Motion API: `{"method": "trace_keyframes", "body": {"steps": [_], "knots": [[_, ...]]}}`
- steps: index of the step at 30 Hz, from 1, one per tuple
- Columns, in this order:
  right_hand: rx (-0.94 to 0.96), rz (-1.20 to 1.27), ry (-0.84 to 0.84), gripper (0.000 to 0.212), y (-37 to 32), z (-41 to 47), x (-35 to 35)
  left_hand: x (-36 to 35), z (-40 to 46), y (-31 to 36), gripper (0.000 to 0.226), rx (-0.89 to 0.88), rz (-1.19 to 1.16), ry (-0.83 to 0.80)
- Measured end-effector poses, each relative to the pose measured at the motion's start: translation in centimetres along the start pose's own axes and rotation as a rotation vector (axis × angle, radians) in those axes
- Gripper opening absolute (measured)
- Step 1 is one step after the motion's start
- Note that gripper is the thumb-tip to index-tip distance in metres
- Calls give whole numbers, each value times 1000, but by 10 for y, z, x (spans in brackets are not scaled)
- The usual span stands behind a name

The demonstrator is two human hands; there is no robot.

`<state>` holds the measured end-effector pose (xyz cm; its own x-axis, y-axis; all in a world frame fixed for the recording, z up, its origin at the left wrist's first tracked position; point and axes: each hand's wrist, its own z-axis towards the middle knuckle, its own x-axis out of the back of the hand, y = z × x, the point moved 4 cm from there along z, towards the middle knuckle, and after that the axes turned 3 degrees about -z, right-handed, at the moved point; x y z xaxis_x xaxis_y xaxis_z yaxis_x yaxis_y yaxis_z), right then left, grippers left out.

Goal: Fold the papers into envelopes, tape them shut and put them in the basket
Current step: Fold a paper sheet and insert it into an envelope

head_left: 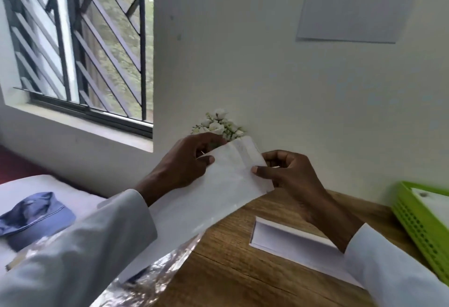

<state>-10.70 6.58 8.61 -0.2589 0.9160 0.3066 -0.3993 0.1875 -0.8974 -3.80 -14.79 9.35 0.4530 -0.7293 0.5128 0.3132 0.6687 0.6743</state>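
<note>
I hold a folded white paper envelope [218, 185] up in the air above the wooden table [243, 270]. My left hand [184, 163] pinches its upper left edge, thumb on the front. My right hand [284, 173] pinches its right end, thumb pressed on the front near a strip of clear tape. A second folded white paper [291, 243] lies flat on the table under my right wrist. The green basket [418, 221] stands at the right edge with a white envelope inside.
White flowers [218, 124] stand against the wall behind the envelope. A crinkled clear plastic sheet [150, 277] covers the table's left edge. A white cushion with a blue cloth [34, 216] lies at the left below the barred window [80, 39].
</note>
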Motion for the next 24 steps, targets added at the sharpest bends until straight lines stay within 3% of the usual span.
{"method": "trace_keyframes", "body": {"steps": [8,14,19,21,24], "knots": [[5,14,55,17,19,-30,74,-63,33,51,42,-175,-53,-193],[-53,-59,129,21,40,-52,117,-125,48,85,41,-287,-120,-336],[-126,-50,203,16,54,-58,124,-152,47,98,32,-437,-64,-283],[-175,119,179,19,58,-58,126,-156,41,98,51,-579,94,-212],[-259,381,123,22,60,-57,130,-164,32,79,107,-600,368,-255]]}}
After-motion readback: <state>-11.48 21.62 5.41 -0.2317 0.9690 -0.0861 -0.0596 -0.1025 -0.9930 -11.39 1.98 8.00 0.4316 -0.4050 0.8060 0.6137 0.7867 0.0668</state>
